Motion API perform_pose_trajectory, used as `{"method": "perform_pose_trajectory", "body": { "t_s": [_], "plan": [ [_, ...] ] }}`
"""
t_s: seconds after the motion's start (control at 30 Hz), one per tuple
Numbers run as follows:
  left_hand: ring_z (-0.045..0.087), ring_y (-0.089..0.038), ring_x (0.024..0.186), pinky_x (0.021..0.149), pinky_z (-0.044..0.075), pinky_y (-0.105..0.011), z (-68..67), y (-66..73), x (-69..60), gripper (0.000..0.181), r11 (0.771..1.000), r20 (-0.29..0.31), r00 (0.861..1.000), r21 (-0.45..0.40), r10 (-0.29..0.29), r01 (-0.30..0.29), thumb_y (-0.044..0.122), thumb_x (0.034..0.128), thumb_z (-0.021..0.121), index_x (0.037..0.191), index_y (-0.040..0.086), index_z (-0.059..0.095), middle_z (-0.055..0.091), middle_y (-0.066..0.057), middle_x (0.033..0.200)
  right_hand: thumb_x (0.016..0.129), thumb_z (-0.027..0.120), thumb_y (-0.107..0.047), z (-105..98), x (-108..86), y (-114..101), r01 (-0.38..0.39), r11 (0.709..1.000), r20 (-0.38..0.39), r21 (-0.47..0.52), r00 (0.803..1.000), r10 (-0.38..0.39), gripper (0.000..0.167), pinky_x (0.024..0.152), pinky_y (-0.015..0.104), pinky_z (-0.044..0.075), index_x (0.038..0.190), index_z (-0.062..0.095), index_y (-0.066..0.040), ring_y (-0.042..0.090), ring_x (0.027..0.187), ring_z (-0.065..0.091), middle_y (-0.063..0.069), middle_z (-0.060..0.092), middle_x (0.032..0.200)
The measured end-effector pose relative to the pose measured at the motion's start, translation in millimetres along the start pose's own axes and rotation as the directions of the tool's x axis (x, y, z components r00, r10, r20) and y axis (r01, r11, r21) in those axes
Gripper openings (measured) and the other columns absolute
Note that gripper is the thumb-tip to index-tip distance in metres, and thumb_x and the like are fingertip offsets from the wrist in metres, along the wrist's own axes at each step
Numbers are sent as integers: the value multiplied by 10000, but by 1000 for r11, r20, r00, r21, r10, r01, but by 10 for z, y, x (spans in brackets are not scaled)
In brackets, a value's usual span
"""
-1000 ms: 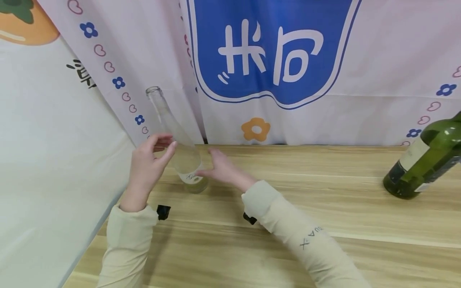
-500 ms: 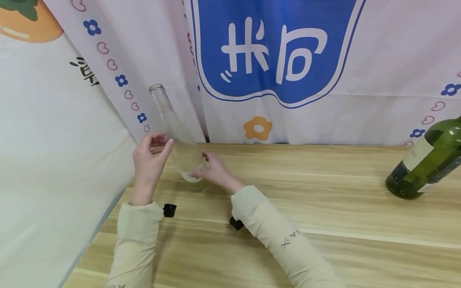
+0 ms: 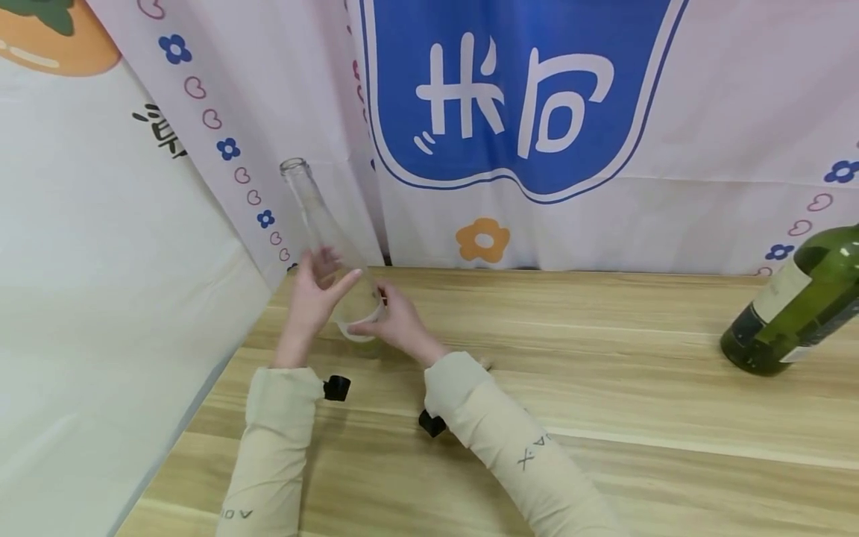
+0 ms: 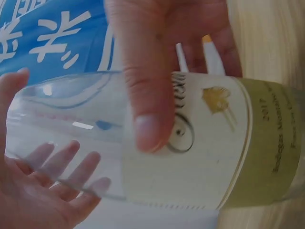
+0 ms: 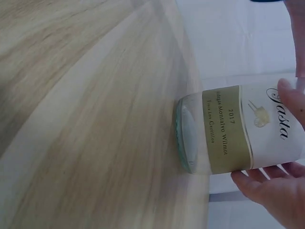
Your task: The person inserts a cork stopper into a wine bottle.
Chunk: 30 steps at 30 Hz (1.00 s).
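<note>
wide gap between right hand (image 3: pixel 396 321) and green bottle (image 3: pixel 798 302), cloth barrier (image 3: pixel 570 231) behind

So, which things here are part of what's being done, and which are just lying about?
Part of the job:
clear bottle, with a pale label
right fingers, gripping it
left fingers, close around its side; contact unclear
wooden table, beneath the bottle

Seemingly just there:
green bottle, untouched, off to the right
printed curtain, hanging behind

Green bottle (image 3: pixel 795 309) on wooden table (image 3: pixel 604 373), far right; printed cloth (image 3: pixel 590 227) behind.
</note>
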<state>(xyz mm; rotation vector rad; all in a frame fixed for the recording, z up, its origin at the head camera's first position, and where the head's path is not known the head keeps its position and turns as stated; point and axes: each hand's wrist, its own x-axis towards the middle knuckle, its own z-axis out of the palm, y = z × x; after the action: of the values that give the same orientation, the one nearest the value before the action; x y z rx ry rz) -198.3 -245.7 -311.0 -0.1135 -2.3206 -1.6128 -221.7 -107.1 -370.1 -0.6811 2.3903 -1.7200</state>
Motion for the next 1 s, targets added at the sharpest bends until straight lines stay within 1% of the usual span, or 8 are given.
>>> {"method": "perform_pose_trajectory", "body": {
  "t_s": [0.07, 0.13, 0.27, 0.4, 0.53, 0.73, 0.87, 1.0],
  "plan": [
    [424, -305, 1196, 1045, 306, -417, 43, -1, 3, 654, 1000, 18, 1000, -23, -13, 13, 163, 822, 679, 1319, -8, 290, 434, -181, 1290, 667, 819, -244, -14, -16, -15, -13, 1000, 0, -11, 1000, 13, 719, 842, 281, 470, 1253, 438, -70, 199, 1039, 517, 67, 515, 1198],
    [428, -315, 1193, 1040, 313, -424, 81, 8, 0, 657, 999, 23, 1000, -36, -11, 12, 151, 819, 680, 1320, -6, 286, 437, -183, 1287, 657, 826, -228, -37, -36, -34, -25, 1000, -1, -14, 1000, 25, 708, 818, 279, 478, 1231, 446, -65, 201, 1013, 526, 70, 524, 1172],
    [451, -324, 1161, 1026, 329, -435, 140, 38, -41, 617, 999, 23, 1000, -50, 16, -15, 118, 823, 666, 1304, -22, 306, 467, -185, 1253, 635, 841, -205, -96, -90, -73, -66, 997, 9, -37, 998, 66, 735, 788, 278, 489, 1227, 434, -48, 198, 972, 536, 79, 532, 1139],
    [461, -315, 1138, 1028, 321, -444, 184, 113, -124, 593, 998, 38, 998, -46, 47, -45, 86, 824, 659, 1292, -29, 313, 476, -175, 1228, 630, 843, -238, -185, -176, -123, -93, 992, 41, -83, 994, 97, 819, 818, 296, 481, 1278, 391, -25, 214, 1017, 520, 109, 509, 1192],
    [467, -294, 1132, 1027, 329, -419, 257, 275, -210, 576, 997, 69, 994, -22, 80, -78, 76, 817, 666, 1279, -9, 333, 477, -155, 1224, 649, 829, -276, -362, -293, -214, -72, 990, 90, -122, 992, 83, 843, 828, 326, 476, 1301, 362, -17, 235, 1025, 515, 128, 488, 1212],
    [472, -281, 1124, 1020, 342, -395, 412, 549, -325, 569, 989, 112, 983, -51, 144, -139, 11, 791, 674, 1264, -13, 357, 484, -160, 1215, 673, 810, -268, -703, -518, -338, 12, 990, 155, -142, 988, 11, 791, 846, 346, 465, 1284, 368, -26, 253, 1092, 477, 113, 483, 1207],
    [473, -272, 1120, 1010, 354, -386, 530, 728, -405, 571, 984, 122, 978, -75, 171, -163, 8, 788, 677, 1263, -17, 362, 486, -163, 1210, 688, 801, -270, -897, -674, -403, 48, 982, 167, -181, 986, -17, 756, 856, 355, 464, 1263, 372, -33, 249, 1098, 475, 94, 480, 1194],
    [480, -269, 1119, 1004, 362, -384, 653, 895, -485, 570, 978, 148, 969, -103, 196, -182, 4, 777, 690, 1250, -16, 372, 492, -158, 1202, 690, 796, -265, -1068, -847, -485, 48, 974, 157, -219, 987, -13, 700, 786, 337, 473, 1216, 388, -47, 223, 996, 491, 78, 490, 1114]
  ]
}}
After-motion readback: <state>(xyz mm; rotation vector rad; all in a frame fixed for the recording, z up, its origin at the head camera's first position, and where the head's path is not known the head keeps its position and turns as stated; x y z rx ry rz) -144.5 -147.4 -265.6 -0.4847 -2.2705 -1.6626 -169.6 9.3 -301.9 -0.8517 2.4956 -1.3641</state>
